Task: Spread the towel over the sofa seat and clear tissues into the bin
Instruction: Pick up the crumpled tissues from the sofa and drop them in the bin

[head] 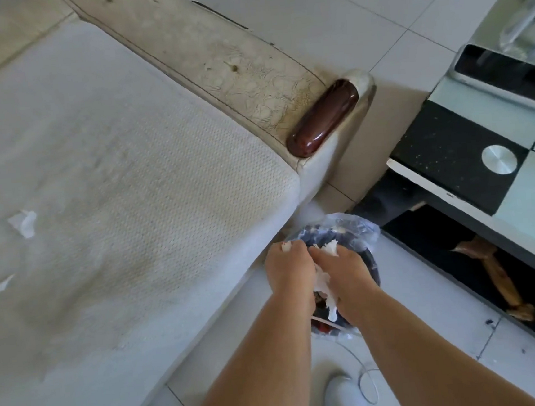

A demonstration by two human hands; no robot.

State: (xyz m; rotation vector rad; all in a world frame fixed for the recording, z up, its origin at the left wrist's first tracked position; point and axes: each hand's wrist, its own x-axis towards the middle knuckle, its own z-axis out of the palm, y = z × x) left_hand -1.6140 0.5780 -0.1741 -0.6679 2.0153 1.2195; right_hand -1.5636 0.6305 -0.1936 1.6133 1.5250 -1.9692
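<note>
Both my hands are over the bin (pixel 366 252), a dark bucket lined with a clear plastic bag, standing on the floor beside the sofa's front corner. My left hand (pixel 288 272) and my right hand (pixel 343 272) are pressed together, closed on crumpled white tissues (pixel 327 290) that stick out between them and at the fingertips. A pale textured towel (pixel 104 159) lies spread over the sofa seat. Two small tissue scraps rest on it at the left, one larger scrap (pixel 23 222) and a smaller scrap (pixel 4 282) below it.
The sofa's worn armrest (pixel 231 63) ends in a glossy brown cap (pixel 323 118). A glass and black coffee table (pixel 488 157) stands close on the right, with a brown object on its lower shelf. A white shoe (pixel 343 400) and a thin cable (pixel 363 372) lie on the tiled floor.
</note>
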